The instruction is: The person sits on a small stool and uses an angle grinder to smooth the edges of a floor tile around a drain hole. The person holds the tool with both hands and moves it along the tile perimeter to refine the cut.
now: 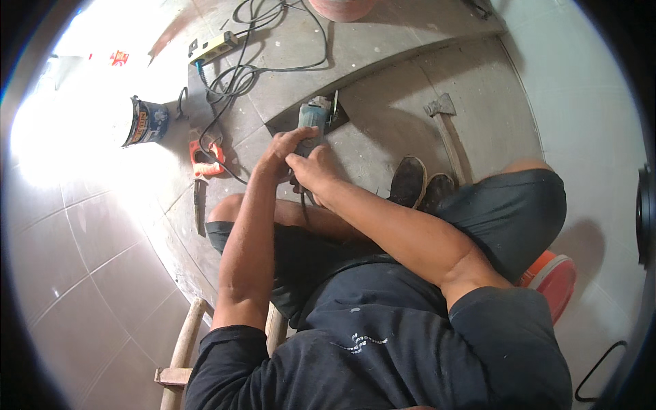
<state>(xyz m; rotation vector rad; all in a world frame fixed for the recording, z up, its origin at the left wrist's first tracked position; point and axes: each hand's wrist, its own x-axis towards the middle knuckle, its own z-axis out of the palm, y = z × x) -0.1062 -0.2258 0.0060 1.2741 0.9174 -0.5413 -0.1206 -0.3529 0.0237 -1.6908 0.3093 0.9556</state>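
Observation:
Both my hands are wrapped round a teal angle grinder (311,120), in front of me above the grey floor. Farther up its body is my left hand (281,146), thumb laid along the casing. Just behind it, nearer me, my right hand (317,168) grips the rear of the tool; some of its fingers are hidden. The grinder's disc (335,106) stands edge-on at its far right side, over a dark flat patch (280,121) along the raised floor edge. Whether the disc touches anything, I cannot tell.
A hatchet (447,137) lies to the right, by my shoes (408,182). On the left are an orange-handled handsaw (206,158), a dark bucket (147,121), a yellow power strip (213,48) and looped black cable (239,82). A wooden ladder (179,355) is at lower left.

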